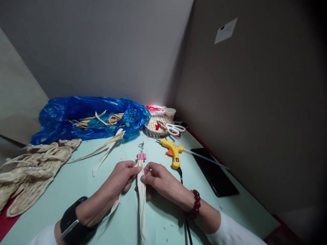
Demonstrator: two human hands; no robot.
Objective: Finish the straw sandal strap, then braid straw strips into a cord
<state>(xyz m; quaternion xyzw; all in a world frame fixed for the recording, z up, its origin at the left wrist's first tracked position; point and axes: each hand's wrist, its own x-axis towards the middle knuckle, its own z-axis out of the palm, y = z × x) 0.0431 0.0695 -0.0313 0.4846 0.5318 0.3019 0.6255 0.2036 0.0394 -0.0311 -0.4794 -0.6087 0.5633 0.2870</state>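
Observation:
Pale dried husk strips (141,204) hang from a pink binder clip (141,156) on the table and run down toward me. My left hand (125,176) pinches a strip just below the clip, thumb on top, and another strip trails under that wrist. On the other side, my right hand (156,177) has thumb and fingers closed on the strips at about the same height. Both hands are close together, almost meeting over the strips. A thin metal hook or wire (141,145) shows at the clip's far end.
A yellow glue gun (175,151) lies right of the hands, its cord running toward me. Behind it, white scissors (173,128) rest on a woven basket (153,120). A blue plastic bag (63,112) holds more husk. Woven slippers (33,177) lie left, a black tablet-like slab (214,173) right.

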